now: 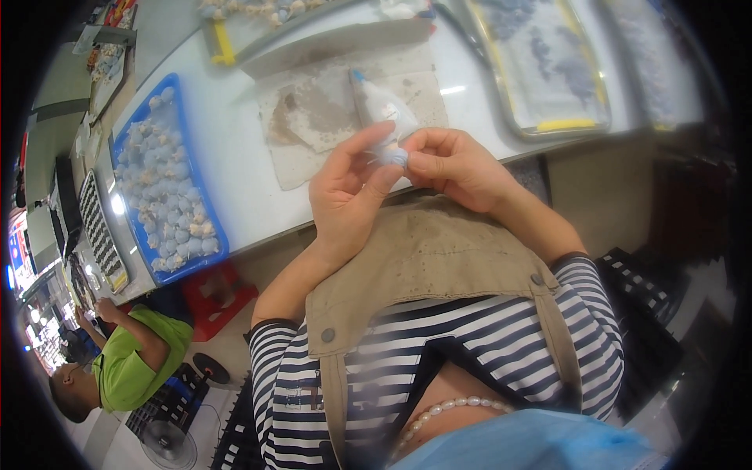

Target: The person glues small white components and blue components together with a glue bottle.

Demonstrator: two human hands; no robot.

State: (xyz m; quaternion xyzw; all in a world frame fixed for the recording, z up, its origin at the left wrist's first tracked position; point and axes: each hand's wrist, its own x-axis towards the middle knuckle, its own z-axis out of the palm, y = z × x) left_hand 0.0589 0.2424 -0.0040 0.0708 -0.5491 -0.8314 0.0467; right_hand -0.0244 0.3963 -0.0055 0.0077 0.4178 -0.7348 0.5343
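Note:
A small, rounded pale blue piece [390, 157] is pinched between my two hands, close to the table's front edge. My left hand [345, 188] grips it from the left with thumb and fingers. From the other side, the thumb and bent forefinger of my right hand [450, 166] press on it. Fingers cover much of the piece, so its full shape is hidden. Just beyond my fingertips lies a white squeeze bottle [384, 102] with a blue tip, pointing away from me. Under the bottle is a stained, worn cardboard sheet [290, 160].
To the left, a blue tray [222, 239] holds many similar pale blue pieces with beige parts. Trays with yellow tape stand at the far edge [223, 47] and the right [560, 125]. A person in a green shirt [145, 364] works at the lower left, near a red stool [215, 301].

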